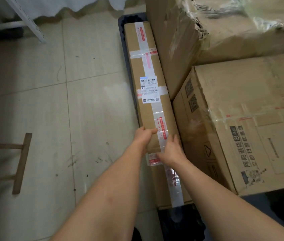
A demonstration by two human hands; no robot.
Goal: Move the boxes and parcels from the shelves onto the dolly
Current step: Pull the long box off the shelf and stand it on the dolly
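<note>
Down at the near end of the carton: both hands are on it, close together, and the length of the box runs away from them.
Left hand [144, 136]: wrapped over the left top edge, thumb lying across the top face, fingers curled down the side and hidden. It grips.
Right hand [171, 150]: fingers fairly straight and laid flat on the top face by the right edge, pressing and steadying rather than clamping.
Long narrow box [150, 87]: lying flat along the left strip of the dolly [123, 54], tape down its spine, shipping label [149, 88] about halfway up.
Long axis: straight away from the person, near end under the forearms, far end close to the dolly's far rim.
Which way it lies from the fingers: almost all of it is ahead of them, so a push or pull goes along the length.
Right-hand neighbours: big printed carton [242, 129] tight against its right side, torn carton [224, 32] stacked beyond, also hard against it.
Nearer hand: little in it; the left sits on the free floor side, the right is hemmed in by the big carton.
Likely step: seating the box snug in its slot, by my reading.
Watch for: right fingers pinched against the neighbour.
Floor: pale tiled floor [50, 101], wooden frame [21, 162] off to the left.
</note>
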